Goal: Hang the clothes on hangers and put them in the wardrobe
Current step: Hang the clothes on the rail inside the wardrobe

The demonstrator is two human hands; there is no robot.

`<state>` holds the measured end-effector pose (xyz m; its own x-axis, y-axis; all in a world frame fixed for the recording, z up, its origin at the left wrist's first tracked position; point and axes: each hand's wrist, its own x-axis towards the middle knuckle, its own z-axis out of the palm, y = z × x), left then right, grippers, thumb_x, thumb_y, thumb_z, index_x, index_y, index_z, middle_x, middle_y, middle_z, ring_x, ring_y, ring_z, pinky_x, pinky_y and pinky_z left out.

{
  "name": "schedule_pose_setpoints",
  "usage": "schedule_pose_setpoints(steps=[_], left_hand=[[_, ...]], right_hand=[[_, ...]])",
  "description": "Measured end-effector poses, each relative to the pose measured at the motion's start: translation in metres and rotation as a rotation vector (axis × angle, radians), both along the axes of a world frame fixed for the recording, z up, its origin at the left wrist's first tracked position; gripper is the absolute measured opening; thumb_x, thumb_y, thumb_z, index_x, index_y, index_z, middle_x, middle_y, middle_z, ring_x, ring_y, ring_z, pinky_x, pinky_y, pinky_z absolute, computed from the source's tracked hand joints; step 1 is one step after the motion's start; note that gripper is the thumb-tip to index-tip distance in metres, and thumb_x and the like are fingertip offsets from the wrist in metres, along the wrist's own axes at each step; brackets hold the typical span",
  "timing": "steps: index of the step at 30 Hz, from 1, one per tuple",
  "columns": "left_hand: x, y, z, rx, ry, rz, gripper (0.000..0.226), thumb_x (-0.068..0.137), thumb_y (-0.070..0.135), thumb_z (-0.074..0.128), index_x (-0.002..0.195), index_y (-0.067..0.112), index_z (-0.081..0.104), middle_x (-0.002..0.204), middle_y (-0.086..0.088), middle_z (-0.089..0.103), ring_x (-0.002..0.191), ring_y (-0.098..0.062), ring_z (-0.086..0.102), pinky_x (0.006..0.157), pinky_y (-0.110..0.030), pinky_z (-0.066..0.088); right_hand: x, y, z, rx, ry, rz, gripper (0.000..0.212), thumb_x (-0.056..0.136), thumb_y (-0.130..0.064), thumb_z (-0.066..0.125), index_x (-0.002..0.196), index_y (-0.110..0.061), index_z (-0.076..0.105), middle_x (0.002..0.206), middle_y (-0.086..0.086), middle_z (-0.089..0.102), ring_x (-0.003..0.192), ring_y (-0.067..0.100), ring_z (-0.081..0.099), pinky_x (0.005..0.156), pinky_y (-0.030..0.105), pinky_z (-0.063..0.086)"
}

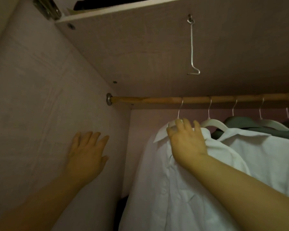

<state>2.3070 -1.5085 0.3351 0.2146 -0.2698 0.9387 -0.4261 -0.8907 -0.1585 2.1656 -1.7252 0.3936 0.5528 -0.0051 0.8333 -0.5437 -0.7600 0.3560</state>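
Observation:
A white shirt hangs on a hanger whose metal hook is over the wooden rod inside the wardrobe. My right hand grips the top of that hanger at the shirt's collar, fingers curled over it. My left hand is held with straight fingers spread, close to the wardrobe's left wall, and it holds nothing. Whether it touches the wall I cannot tell.
To the right on the rod hang a second white shirt on a cream hanger and grey garments. A wire hook dangles from the shelf above. The rod's left stretch is bare.

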Motion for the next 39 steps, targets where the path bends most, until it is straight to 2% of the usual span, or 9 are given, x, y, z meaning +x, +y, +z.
schedule_pose_setpoints(steps=[2,5,8,14,21,26,31,35,39], left_hand=[[-0.010,0.001,-0.005,-0.002,0.044,-0.025,0.063,0.064,0.030,0.084,0.118,0.007,0.064,0.116,-0.020,0.063,0.108,-0.040,0.058,0.094,-0.062,0.037],[-0.029,0.004,-0.017,0.013,0.155,-0.046,0.063,0.089,0.044,0.054,0.143,0.019,0.035,0.145,-0.008,0.038,0.134,-0.028,0.032,0.109,-0.051,0.013],[-0.051,0.007,-0.032,0.022,0.225,-0.065,0.063,0.094,0.050,0.037,0.148,0.026,0.017,0.152,0.002,0.021,0.139,-0.018,0.017,0.112,-0.042,0.002],[-0.107,0.021,-0.091,0.026,0.355,-0.226,0.056,0.094,0.046,0.042,0.143,0.024,0.028,0.143,0.000,0.035,0.130,-0.020,0.027,0.112,-0.041,0.007],[-0.168,0.069,-0.182,0.086,0.605,-0.244,0.060,0.095,0.046,0.041,0.147,0.027,0.019,0.149,0.000,0.027,0.134,-0.020,0.024,0.113,-0.044,-0.001],[-0.226,0.121,-0.241,0.097,0.718,-0.166,0.059,0.093,0.046,0.042,0.145,0.026,0.023,0.147,0.001,0.030,0.134,-0.020,0.023,0.113,-0.043,0.001],[-0.307,0.178,-0.305,0.058,0.876,-0.036,0.061,0.094,0.044,0.041,0.147,0.025,0.018,0.151,0.002,0.023,0.137,-0.020,0.018,0.112,-0.042,0.003],[-0.391,0.225,-0.355,0.010,0.999,0.113,0.061,0.092,0.045,0.042,0.145,0.027,0.021,0.149,0.003,0.026,0.137,-0.019,0.019,0.113,-0.042,0.006],[-0.476,0.285,-0.392,-0.036,1.038,0.254,0.058,0.090,0.046,0.042,0.143,0.028,0.026,0.146,0.003,0.031,0.134,-0.017,0.024,0.109,-0.032,0.013]], right_hand=[[-0.005,0.011,-0.013,0.011,0.035,0.055,0.052,0.090,-0.015,0.045,0.141,-0.019,0.034,0.150,0.009,0.024,0.137,0.031,0.019,0.113,0.050,0.012],[-0.019,0.031,-0.036,0.029,0.082,0.095,0.052,0.087,-0.013,0.048,0.137,-0.018,0.038,0.145,0.009,0.030,0.134,0.031,0.025,0.111,0.048,0.016],[-0.039,0.050,-0.065,0.068,0.142,0.093,0.049,0.088,-0.014,0.048,0.136,-0.017,0.039,0.144,0.009,0.032,0.128,0.029,0.033,0.109,0.045,0.020],[-0.082,0.081,-0.133,0.178,0.250,0.099,0.052,0.092,-0.023,0.049,0.142,-0.020,0.033,0.149,0.006,0.027,0.132,0.024,0.031,0.111,0.040,0.018],[-0.129,0.120,-0.207,0.327,0.349,0.134,0.048,0.094,-0.027,0.044,0.142,-0.024,0.034,0.144,0.003,0.035,0.126,0.021,0.038,0.105,0.034,0.025],[-0.163,0.159,-0.259,0.384,0.445,0.237,0.046,0.097,-0.031,0.040,0.141,-0.024,0.035,0.140,0.000,0.038,0.121,0.019,0.041,0.099,0.030,0.030],[-0.212,0.208,-0.321,0.433,0.616,0.382,0.049,0.098,-0.037,0.039,0.144,-0.025,0.031,0.142,0.000,0.036,0.124,0.018,0.039,0.103,0.029,0.030],[-0.259,0.253,-0.370,0.461,0.749,0.500,0.052,0.097,-0.040,0.041,0.146,-0.027,0.028,0.142,-0.001,0.035,0.126,0.019,0.038,0.106,0.031,0.028],[-0.305,0.311,-0.407,0.470,0.852,0.643,0.052,0.096,-0.042,0.042,0.145,-0.028,0.030,0.142,-0.002,0.035,0.128,0.019,0.036,0.106,0.032,0.028]])
